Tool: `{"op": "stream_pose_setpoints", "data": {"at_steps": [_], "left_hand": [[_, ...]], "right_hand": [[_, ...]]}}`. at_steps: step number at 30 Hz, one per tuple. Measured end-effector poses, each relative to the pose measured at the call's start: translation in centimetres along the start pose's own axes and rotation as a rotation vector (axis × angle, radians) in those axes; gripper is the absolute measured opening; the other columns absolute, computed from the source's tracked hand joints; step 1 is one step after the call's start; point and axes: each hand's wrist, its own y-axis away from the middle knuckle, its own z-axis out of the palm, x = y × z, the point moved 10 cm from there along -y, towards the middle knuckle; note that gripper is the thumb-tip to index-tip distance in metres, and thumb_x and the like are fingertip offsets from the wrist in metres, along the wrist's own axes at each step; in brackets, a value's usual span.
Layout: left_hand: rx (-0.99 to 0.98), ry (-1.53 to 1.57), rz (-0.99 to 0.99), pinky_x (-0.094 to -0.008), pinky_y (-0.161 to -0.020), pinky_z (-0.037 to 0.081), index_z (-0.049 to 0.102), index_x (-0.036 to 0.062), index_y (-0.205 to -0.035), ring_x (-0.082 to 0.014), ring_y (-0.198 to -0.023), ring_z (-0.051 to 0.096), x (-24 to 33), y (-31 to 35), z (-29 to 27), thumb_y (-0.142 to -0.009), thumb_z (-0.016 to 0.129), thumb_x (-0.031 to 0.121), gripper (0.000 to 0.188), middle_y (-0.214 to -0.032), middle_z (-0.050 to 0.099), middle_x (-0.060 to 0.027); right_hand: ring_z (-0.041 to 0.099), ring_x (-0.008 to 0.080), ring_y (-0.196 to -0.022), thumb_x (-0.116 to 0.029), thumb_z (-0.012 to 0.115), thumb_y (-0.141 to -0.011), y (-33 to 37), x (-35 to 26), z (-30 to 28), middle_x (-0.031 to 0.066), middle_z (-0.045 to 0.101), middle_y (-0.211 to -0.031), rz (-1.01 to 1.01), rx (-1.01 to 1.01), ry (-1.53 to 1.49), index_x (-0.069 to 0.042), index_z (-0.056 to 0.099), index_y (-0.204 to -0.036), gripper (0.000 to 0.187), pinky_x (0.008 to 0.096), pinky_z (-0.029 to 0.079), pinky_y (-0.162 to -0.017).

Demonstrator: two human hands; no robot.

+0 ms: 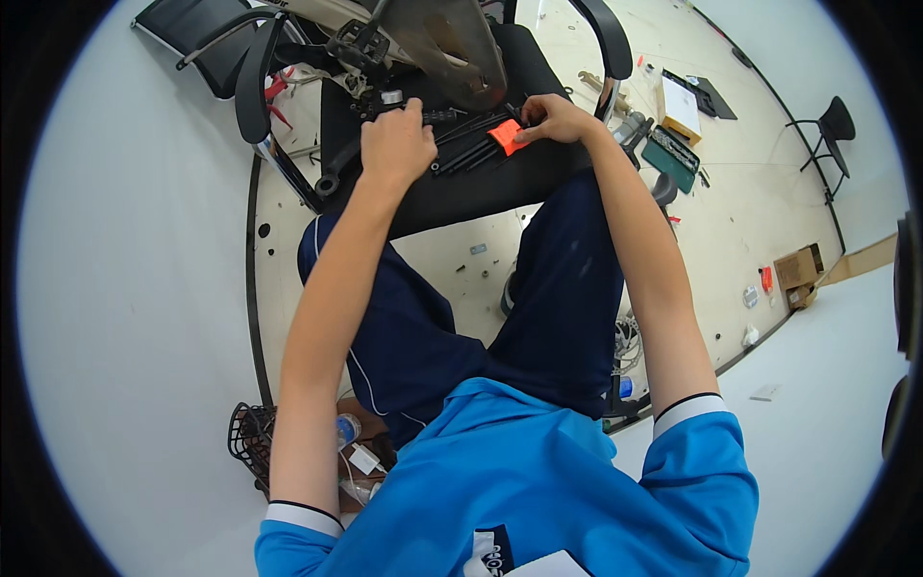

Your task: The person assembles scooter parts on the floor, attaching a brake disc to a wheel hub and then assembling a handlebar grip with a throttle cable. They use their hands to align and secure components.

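Over the black chair seat [423,216], my right hand [558,122] pinches an orange holder [507,137] between thumb and fingers. Several thin black rods, which look like hex keys [466,157], stick out of the holder and lie along the seat. To the left, my left hand [396,144] is closed with curled fingers, back of the hand up; what it grips is hidden. A dark rod-shaped tool [440,116] shows just right of its fingers. Beside its wrist lies a black wrench-like tool with a ring end [328,184].
A bicycle part with a pedal [358,44] and a grey frame section [452,48] rises beyond my hands. Chair armrests [606,38] flank the seat. At right, a green tool case [670,159] and a box [679,109] lie on the floor. A black basket [252,442] stands lower left.
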Motion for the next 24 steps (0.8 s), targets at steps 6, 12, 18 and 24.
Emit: {"op": "stream_pose_setpoints", "data": {"at_steps": [6,12,18,24], "left_hand": [[-0.260,0.225,0.226,-0.0400,-0.094,0.049,0.065,-0.0001,-0.117,-0.0347,-0.107,0.061,3.5,2.2,4.9,-0.081,0.076,0.030,0.048,-0.111,0.064,-0.0202],[-0.268,0.144,0.140,-0.0418,-0.094,0.049,0.064,0.0010,-0.113,-0.0341,-0.110,0.059,3.3,1.6,6.9,-0.087,0.071,0.033,0.042,-0.114,0.060,-0.0178],[-0.224,0.124,0.076,-0.0431,-0.091,0.050,0.067,0.0025,-0.110,-0.0351,-0.104,0.062,3.3,0.5,6.8,-0.092,0.064,0.032,0.035,-0.111,0.063,-0.0169],[-0.149,0.212,0.038,-0.0417,-0.090,0.051,0.072,0.0035,-0.107,-0.0343,-0.103,0.064,2.9,0.1,4.7,-0.090,0.065,0.028,0.030,-0.106,0.068,-0.0167]], "right_hand": [[0.069,0.0141,-0.072,-0.013,0.071,-0.088,-0.1,1.5,-0.8,0.0108,0.073,-0.089,0.165,0.140,-0.259,0.001,0.073,-0.104,0.021,0.0282,0.056,-0.065],[0.070,0.0171,-0.067,-0.013,0.072,-0.086,-0.1,0.0,-2.2,0.0132,0.074,-0.084,0.162,0.352,-0.184,0.001,0.075,-0.097,0.018,0.0292,0.056,-0.067],[0.071,0.0302,-0.085,-0.019,0.073,-0.083,-0.2,-2.0,-4.1,0.0192,0.073,-0.088,0.037,0.692,-0.074,0.000,0.075,-0.094,0.022,0.0378,0.055,-0.079],[0.070,0.0365,-0.090,-0.015,0.070,-0.084,-0.1,-0.6,-3.9,0.0226,0.071,-0.090,0.178,0.816,-0.050,-0.001,0.074,-0.089,0.016,0.0419,0.053,-0.086]]}}
